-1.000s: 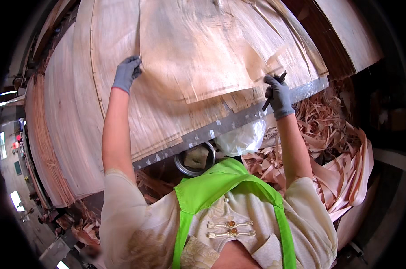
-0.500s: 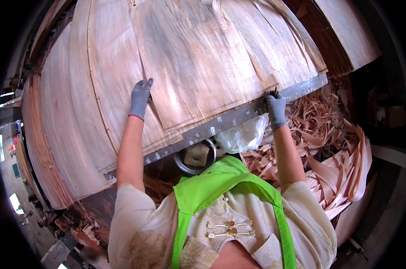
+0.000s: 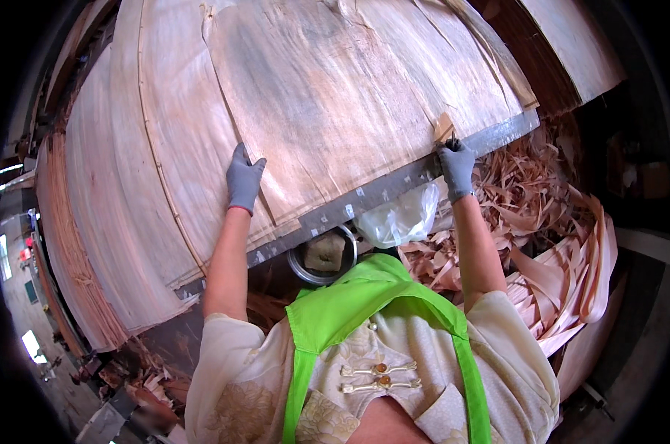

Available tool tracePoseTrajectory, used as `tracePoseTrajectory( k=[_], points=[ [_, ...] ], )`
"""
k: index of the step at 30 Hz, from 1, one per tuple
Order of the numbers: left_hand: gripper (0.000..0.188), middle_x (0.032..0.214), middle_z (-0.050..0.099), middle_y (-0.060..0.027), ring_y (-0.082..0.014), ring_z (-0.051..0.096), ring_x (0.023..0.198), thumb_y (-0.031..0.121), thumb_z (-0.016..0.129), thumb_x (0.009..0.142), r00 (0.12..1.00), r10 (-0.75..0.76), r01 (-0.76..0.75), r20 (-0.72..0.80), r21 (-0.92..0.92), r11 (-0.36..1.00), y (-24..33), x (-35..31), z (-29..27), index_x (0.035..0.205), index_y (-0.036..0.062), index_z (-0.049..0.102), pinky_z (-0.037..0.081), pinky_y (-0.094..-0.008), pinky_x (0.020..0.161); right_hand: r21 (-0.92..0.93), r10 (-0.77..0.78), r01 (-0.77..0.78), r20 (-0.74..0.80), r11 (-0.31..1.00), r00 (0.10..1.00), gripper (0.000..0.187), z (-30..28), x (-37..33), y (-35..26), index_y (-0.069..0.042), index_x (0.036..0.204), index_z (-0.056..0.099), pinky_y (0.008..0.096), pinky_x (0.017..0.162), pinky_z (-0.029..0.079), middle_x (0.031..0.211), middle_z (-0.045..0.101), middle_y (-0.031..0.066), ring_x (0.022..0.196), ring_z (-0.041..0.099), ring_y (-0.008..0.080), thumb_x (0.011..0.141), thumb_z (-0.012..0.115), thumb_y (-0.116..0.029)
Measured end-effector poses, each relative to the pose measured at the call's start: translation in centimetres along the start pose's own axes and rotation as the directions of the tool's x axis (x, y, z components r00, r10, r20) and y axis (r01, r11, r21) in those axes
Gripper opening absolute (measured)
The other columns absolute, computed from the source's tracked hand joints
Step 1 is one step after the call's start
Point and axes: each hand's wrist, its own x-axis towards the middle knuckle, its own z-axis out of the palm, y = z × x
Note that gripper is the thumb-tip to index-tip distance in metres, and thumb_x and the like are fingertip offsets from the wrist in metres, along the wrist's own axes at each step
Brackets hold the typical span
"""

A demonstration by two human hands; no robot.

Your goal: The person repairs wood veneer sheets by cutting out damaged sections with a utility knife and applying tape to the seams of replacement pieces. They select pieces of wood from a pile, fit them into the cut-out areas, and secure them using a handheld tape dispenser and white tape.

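The table [image 3: 497, 138], its grey edge showing toward two o'clock, carries thin, overlapping sheets of wood: a broad, tan, grey-streaked sheet [image 3: 312, 111] at twelve o'clock, paler sheets [image 3: 183, 133] around ten o'clock, and a darker, curled sheet [image 3: 518, 81] toward one o'clock.

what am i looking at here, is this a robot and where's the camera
No robot: these are a person's own hands in grey gloves. A fisheye camera on their head looks down, so straight edges bend. Large wood veneer sheets lie layered in front, with a grey strip along the near edge. The left hand, thumb spread, is at one sheet's edge. The right hand grips a dark tool, mostly hidden. Curly veneer strips are heaped at right.
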Motion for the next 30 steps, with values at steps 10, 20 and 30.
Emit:
tracePoseTrajectory(
  k=[10,20,30],
  points=[
    [0.076,0.123,0.052,-0.0194,-0.0356,0.055,0.106,0.026,0.076,0.070,0.999,-0.029,0.045,-0.039,0.547,0.836,7.0,-1.2,-1.0,0.134,0.0057,0.040,0.047,-0.0409,0.086,0.090,-0.035,0.040,-0.052,0.995,0.998,0.030,-2.2,0.3,-0.6,0.005,0.095,0.060,0.0280,0.064,0.048,0.079,0.061,0.0064,0.068,0.056,0.0142,0.071,0.070,-0.010],
    [0.027,0.111,0.059,-0.0087,-0.0266,0.053,0.105,0.018,0.057,0.081,0.615,0.782,-0.722,0.102,0.472,0.506,10.3,8.6,3.4,0.106,0.0085,0.059,0.039,-0.0390,0.094,0.331,-0.137,-0.039,0.490,0.943,0.861,0.052,3.3,-1.7,-12.7,-0.013,0.137,0.041,0.0190,0.052,0.040,0.089,0.060,0.0041,0.058,0.046,0.0055,0.087,0.043,0.001],
    [0.025,0.113,0.056,-0.0093,-0.0280,0.052,0.107,0.022,0.051,0.085,0.845,0.534,-0.448,-0.038,0.494,0.745,12.1,24.3,8.0,0.105,0.0104,0.059,0.040,-0.0426,0.091,-0.393,-0.275,0.645,0.671,0.656,0.688,0.028,20.9,8.4,-19.9,0.000,0.095,0.052,0.0511,0.067,0.047,0.081,0.063,0.0260,0.075,0.061,0.0426,0.089,0.045,-0.026]
  ],
)
